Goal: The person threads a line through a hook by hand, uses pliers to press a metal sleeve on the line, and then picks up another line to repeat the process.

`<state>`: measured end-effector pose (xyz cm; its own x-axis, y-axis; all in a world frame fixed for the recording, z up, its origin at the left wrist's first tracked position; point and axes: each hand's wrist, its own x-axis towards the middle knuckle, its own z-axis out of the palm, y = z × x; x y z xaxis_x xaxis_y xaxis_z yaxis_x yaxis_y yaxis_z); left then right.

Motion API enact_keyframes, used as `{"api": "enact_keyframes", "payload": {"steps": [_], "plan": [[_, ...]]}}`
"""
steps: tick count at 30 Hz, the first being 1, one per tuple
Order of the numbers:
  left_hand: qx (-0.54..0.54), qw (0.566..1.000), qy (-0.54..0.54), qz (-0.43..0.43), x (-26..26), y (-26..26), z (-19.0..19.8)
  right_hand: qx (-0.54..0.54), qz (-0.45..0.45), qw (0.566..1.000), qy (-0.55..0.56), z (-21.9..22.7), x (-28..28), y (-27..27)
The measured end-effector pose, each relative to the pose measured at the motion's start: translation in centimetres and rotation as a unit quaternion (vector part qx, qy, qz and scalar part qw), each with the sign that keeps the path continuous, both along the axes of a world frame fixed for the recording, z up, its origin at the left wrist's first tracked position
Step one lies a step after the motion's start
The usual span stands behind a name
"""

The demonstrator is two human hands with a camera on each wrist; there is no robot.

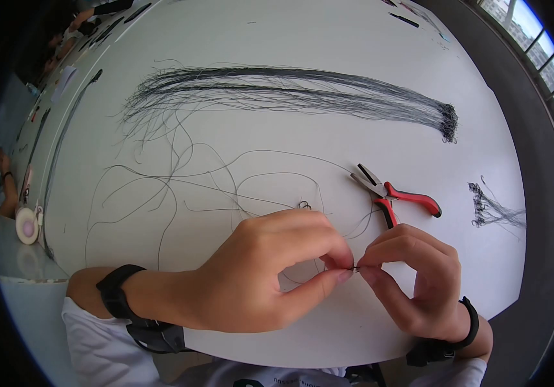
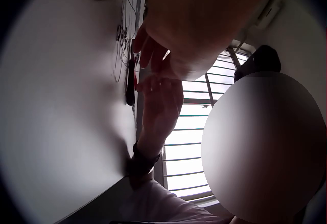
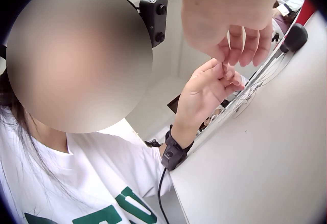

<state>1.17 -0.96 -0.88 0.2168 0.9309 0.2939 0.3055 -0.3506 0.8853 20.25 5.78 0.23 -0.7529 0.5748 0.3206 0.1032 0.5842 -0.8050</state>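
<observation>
Over the near edge of the white table (image 1: 303, 148), my left hand (image 1: 270, 271) and right hand (image 1: 412, 277) meet fingertip to fingertip. Between them both pinch a tiny dark metal piece (image 1: 356, 268) on a thin black wire (image 1: 270, 174) that loops away across the table. In the right wrist view the left hand (image 3: 212, 88) shows with thumb and fingers bunched together. In the left wrist view the right hand (image 2: 161, 98) is dim against the window. Red-handled pliers (image 1: 396, 193) lie just beyond the right hand, jaws pointing left.
A long bundle of black wires (image 1: 290, 93) stretches across the far table, bound at its right end (image 1: 448, 119). A small wire tuft (image 1: 490, 209) lies at the right edge. Another person's hands (image 1: 6, 187) and a round white object (image 1: 27, 226) sit at far left.
</observation>
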Motion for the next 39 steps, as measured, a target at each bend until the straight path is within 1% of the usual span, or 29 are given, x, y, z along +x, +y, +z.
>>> {"api": "enact_keyframes", "payload": {"steps": [2,4,5,7,14,16,17,19,20,22,26,28,29,32,34,35,36,37,38,39], "plan": [[0.007,1.000,-0.002,-0.004,0.2,0.0,0.1,0.009,-0.002,1.000,0.002,0.0,-0.1,0.0],[-0.001,0.999,-0.013,0.032,0.5,-0.1,0.5,0.062,0.026,0.998,-0.008,0.0,-0.2,0.0],[-0.002,0.999,-0.013,0.032,0.3,0.0,0.6,0.062,0.026,0.998,-0.008,-0.1,-0.2,0.0],[0.027,0.998,0.057,0.008,-0.2,0.1,0.4,0.125,0.039,0.991,-0.018,-0.5,-0.2,0.1],[0.023,0.999,0.027,-0.013,-0.1,0.1,0.0,0.132,0.033,0.991,-0.008,-0.3,-0.3,0.0],[-0.009,1.000,0.000,0.013,0.0,-0.1,0.1,0.092,-0.008,0.996,0.005,-0.3,-0.5,-0.2],[-0.009,1.000,0.001,0.013,-0.1,0.0,0.1,0.092,-0.008,0.996,0.005,-0.2,-0.5,-0.2],[-0.039,0.996,-0.076,0.010,-0.3,0.0,0.1,-0.019,0.007,1.000,-0.011,0.0,-0.2,-0.1],[-0.039,0.996,-0.075,0.009,-0.3,0.0,0.0,-0.019,0.007,1.000,-0.010,0.0,-0.1,-0.1],[-0.052,0.995,-0.090,0.011,-0.1,0.0,0.0,-0.099,0.026,0.995,-0.013,-0.2,0.1,0.0],[-0.039,0.997,-0.067,0.004,-0.1,-0.1,0.2,-0.100,0.022,0.995,-0.012,-0.3,0.3,0.1],[-0.008,1.000,-0.027,0.009,0.0,-0.1,0.3,-0.098,0.026,0.995,-0.003,-0.2,0.2,0.1],[-0.008,1.000,-0.027,0.009,-0.1,0.0,0.3,-0.098,0.026,0.995,-0.004,-0.2,0.1,0.1],[0.008,1.000,-0.005,0.003,-0.2,0.0,0.4,-0.069,0.030,0.997,-0.013,-0.1,0.1,0.2],[-0.035,0.999,-0.002,0.005,-0.2,-0.2,0.5,-0.034,0.051,0.997,-0.040,-0.1,0.3,0.5],[-0.035,0.999,-0.002,0.005,-0.3,-0.2,0.4,-0.034,0.052,0.997,-0.040,0.1,0.2,0.5],[-0.049,0.998,-0.027,0.028,-0.4,-0.3,0.3,0.059,-0.014,0.996,-0.058,0.3,0.1,0.6],[-0.063,0.995,-0.051,0.051,-0.5,-0.3,0.2,0.152,-0.079,0.982,-0.075,0.5,0.0,0.7],[-0.060,0.996,-0.050,0.053,-0.6,-0.3,0.1,0.202,-0.120,0.964,-0.124,0.3,0.3,1.1],[-0.089,0.989,-0.096,0.065,-0.7,-0.2,0.2,0.223,-0.155,0.948,-0.169,0.4,0.5,1.4]]}}
